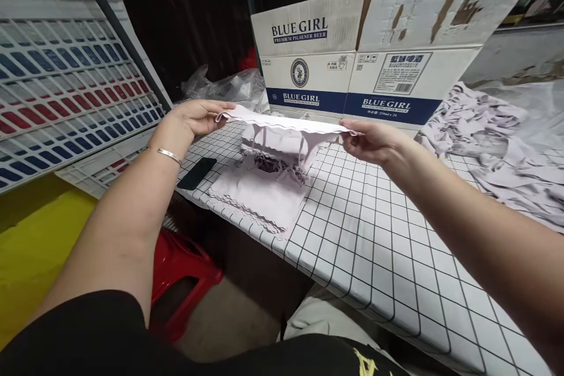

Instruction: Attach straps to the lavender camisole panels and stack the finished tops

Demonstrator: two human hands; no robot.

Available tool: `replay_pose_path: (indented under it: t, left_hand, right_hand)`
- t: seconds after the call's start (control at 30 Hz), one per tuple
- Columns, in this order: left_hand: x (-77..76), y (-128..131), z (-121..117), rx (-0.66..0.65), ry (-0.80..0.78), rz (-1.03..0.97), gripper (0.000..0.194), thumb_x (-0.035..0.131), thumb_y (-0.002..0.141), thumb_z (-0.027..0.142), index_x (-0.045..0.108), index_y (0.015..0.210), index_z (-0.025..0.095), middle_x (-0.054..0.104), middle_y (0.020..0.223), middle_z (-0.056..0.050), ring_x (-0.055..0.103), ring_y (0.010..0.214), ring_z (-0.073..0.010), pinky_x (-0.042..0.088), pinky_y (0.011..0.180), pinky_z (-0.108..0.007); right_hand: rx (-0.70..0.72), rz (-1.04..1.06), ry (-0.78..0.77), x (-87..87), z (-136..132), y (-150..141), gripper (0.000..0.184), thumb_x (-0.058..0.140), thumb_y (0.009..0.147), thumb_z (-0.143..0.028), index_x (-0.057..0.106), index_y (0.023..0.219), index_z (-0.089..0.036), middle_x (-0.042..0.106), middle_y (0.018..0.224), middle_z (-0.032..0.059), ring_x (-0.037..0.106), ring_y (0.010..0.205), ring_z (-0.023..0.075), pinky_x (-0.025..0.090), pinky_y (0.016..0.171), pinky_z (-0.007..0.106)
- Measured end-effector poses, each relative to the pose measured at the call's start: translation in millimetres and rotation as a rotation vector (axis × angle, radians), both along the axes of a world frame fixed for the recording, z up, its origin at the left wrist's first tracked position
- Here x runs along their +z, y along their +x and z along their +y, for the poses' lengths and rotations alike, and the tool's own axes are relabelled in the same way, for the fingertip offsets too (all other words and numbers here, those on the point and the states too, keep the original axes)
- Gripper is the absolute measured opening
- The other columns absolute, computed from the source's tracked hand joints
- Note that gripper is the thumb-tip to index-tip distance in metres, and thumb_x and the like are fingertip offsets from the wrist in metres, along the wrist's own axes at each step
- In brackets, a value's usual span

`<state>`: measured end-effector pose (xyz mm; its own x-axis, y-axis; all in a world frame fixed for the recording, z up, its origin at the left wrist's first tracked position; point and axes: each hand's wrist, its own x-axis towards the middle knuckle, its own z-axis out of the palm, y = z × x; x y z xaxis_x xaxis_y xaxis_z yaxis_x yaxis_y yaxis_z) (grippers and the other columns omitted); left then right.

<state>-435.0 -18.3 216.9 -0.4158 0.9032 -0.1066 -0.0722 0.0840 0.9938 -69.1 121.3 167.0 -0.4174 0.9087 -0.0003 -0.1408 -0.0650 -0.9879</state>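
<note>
A pale pink fabric piece (282, 122) with a wavy edge is stretched between my two hands above the table. My left hand (198, 117) pinches its left corner, fingers closed. At the opposite corner my right hand (372, 140) grips the cloth between thumb and fingers. Below the raised cloth lies a stack of similar pale pink pieces (259, 197) with scalloped edges, near the table's front edge. On top of that stack sits a folded bundle (275, 144) with thin straps, partly hidden by the raised cloth.
A checked cloth covers the table (365, 223). Behind stands a cardboard beer box (308, 70). Loose pale fabric (484, 123) is heaped at right. A dark flat object (197, 173) lies at left. White plastic crates (74, 82) and a red stool (185, 276) stand left.
</note>
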Motion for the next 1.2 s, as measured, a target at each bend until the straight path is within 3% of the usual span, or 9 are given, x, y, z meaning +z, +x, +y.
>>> replay_pose_path:
  t: [0.1,0.33,0.53,0.67,0.8,0.9,0.97,1.07,1.2]
  left_hand:
    - [-25.4,-33,-3,0.050,-0.107,0.031,0.041,0.061,0.070,-0.007,0.069,0.106,0.010,0.067,0.104,-0.012,0.063,0.078,-0.0126,0.053,0.058,-0.018]
    - [-136.3,-52,-48,-0.077,-0.423,-0.008,0.047,0.075,0.057,0.002,0.070,0.103,0.013,0.069,0.092,-0.008,0.064,0.073,-0.0149,0.055,0.065,-0.025]
    - [-153.7,-57,-71,-0.115,-0.426,0.080,0.060,0.082,0.051,0.014,0.068,0.109,0.018,0.068,0.094,-0.004,0.061,0.069,-0.0119,0.050,0.062,-0.022]
    - [-154.5,-61,-66,-0.120,-0.497,0.321,0.065,0.083,0.050,0.024,0.067,0.112,0.019,0.065,0.094,-0.003,0.057,0.068,-0.0134,0.047,0.062,-0.025]
    - [-155.5,-48,-42,0.052,-0.438,0.927,0.045,0.076,0.060,0.038,0.069,0.099,0.018,0.059,0.105,-0.007,0.057,0.096,-0.0239,0.045,0.084,-0.031]
    - [-151.5,-26,-13,-0.043,-0.501,1.306,0.035,0.066,0.072,0.042,0.068,0.102,0.025,0.054,0.118,-0.009,0.048,0.115,-0.0307,0.036,0.096,-0.042]
    - [-144.5,-13,8,-0.167,-0.609,1.427,0.022,0.065,0.072,0.036,0.070,0.090,0.026,0.056,0.115,-0.008,0.045,0.118,-0.0327,0.031,0.098,-0.048]
    - [-122.6,-2,39,-0.201,-0.674,1.474,0.008,0.069,0.066,0.027,0.068,0.070,0.021,0.063,0.100,-0.007,0.051,0.109,-0.0319,0.031,0.096,-0.048]
    - [-73.9,28,67,-0.080,-0.607,1.572,0.017,0.062,0.072,0.024,0.069,0.085,0.016,0.063,0.104,-0.014,0.051,0.107,-0.0376,0.031,0.090,-0.056]
  right_hand:
    - [0.113,-0.042,-0.379,-21.0,-12,-38,0.009,0.063,0.085,-0.008,0.065,0.078,-0.012,0.066,0.074,0.0061,0.061,0.057,0.0079,0.055,0.047,0.016]
    - [0.232,-0.108,-0.615,-123.5,-82,-63,0.006,0.064,0.083,-0.009,0.065,0.080,-0.014,0.064,0.067,0.0032,0.056,0.048,0.0078,0.057,0.046,0.019]
    - [0.242,-0.105,-0.535,-138.6,-119,-58,0.010,0.070,0.077,-0.018,0.061,0.081,-0.017,0.060,0.061,-0.0003,0.057,0.046,0.0092,0.055,0.049,0.023]
    - [0.312,-0.412,-0.188,-155.9,-124,-53,0.017,0.067,0.080,-0.029,0.055,0.090,-0.021,0.056,0.054,-0.0018,0.058,0.048,0.0163,0.048,0.047,0.028]
    - [0.272,-0.738,0.741,-171.0,-134,-40,0.019,0.060,0.085,-0.035,0.062,0.098,-0.021,0.066,0.082,0.0084,0.063,0.074,0.0220,0.047,0.065,0.032]
    - [0.379,-0.829,1.093,-157.0,-134,-43,0.027,0.046,0.093,-0.035,0.066,0.105,-0.020,0.067,0.086,0.0114,0.063,0.079,0.0232,0.046,0.071,0.033]
    - [0.408,-0.902,1.046,-129.8,-115,-58,0.035,0.041,0.094,-0.032,0.060,0.122,-0.024,0.070,0.089,0.0088,0.066,0.082,0.0225,0.047,0.073,0.032]
    - [0.339,-1.085,0.805,-71.5,-59,-89,0.058,0.046,0.089,-0.024,0.037,0.146,-0.029,0.066,0.122,0.0072,0.064,0.106,0.0233,0.050,0.079,0.032]
    - [0.272,-1.186,0.732,-18.8,4,-94,0.072,0.064,0.067,-0.009,0.050,0.138,-0.017,0.064,0.124,0.0172,0.064,0.107,0.0323,0.053,0.080,0.037]
